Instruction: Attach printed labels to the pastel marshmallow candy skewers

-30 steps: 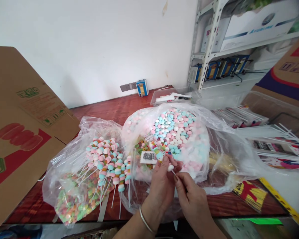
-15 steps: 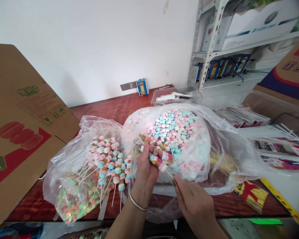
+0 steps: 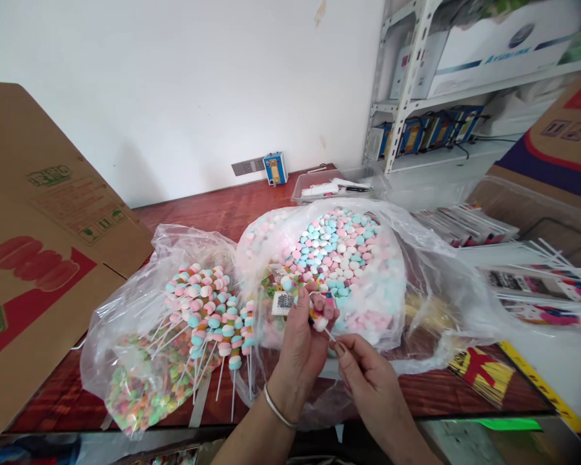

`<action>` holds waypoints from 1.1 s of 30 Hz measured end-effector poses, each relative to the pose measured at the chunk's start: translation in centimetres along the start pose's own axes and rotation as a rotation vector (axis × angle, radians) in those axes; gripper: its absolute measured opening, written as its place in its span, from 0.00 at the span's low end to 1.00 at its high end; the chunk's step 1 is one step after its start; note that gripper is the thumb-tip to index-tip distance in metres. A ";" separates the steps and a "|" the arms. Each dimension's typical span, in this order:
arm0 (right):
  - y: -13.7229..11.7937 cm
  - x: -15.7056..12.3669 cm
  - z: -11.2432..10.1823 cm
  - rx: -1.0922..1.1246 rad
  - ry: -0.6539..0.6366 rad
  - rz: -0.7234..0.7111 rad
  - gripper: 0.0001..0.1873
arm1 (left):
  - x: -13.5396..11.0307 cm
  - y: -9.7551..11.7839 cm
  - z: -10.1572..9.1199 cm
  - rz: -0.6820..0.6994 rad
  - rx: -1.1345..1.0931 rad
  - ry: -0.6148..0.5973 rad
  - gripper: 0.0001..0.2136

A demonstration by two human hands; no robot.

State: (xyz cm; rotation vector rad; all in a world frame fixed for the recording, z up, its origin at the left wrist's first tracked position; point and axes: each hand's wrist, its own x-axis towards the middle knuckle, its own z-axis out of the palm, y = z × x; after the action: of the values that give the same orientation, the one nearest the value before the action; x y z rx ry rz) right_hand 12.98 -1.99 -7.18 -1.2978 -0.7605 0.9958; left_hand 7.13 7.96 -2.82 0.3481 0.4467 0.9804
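Note:
My left hand (image 3: pixel 304 339), with a bangle at the wrist, is closed around a marshmallow skewer (image 3: pixel 320 323) and a printed label (image 3: pixel 281 303) with a dark code square. Its fingers hide much of the skewer. My right hand (image 3: pixel 365 368) pinches the white stick below the lowest marshmallow. Both hands are in front of a clear bag of pastel marshmallows (image 3: pixel 341 248). To the left, finished-looking marshmallow skewers (image 3: pixel 227 316) are piled on another plastic bag (image 3: pixel 126 336), which contains small green and orange gummies (image 3: pixel 148 394).
A cardboard box (image 3: pixel 43 213) stands at left. Behind the bags are a clear plastic tray (image 3: pixel 339 186) and a small blue device (image 3: pixel 275 169). On the right lie printed labels with sticks (image 3: pixel 527 284), yellow-red packaging (image 3: pixel 484 374) and a metal shelf (image 3: pixel 401 129).
My left hand has turned and shifted slightly right and down, so the label's code side now shows. The right hand stays on the stick, its fingers now closer to my left hand.

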 end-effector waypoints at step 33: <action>-0.5 0.0 -0.9 -0.594 0.102 -0.437 0.12 | 0.0 1.7 -0.5 -0.012 0.075 -0.045 0.07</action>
State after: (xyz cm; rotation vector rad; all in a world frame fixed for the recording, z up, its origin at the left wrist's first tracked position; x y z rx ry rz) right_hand 13.90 -2.40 -6.79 -1.5728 -1.2529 0.3518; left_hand 5.70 8.86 -2.41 0.4336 0.4449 0.9438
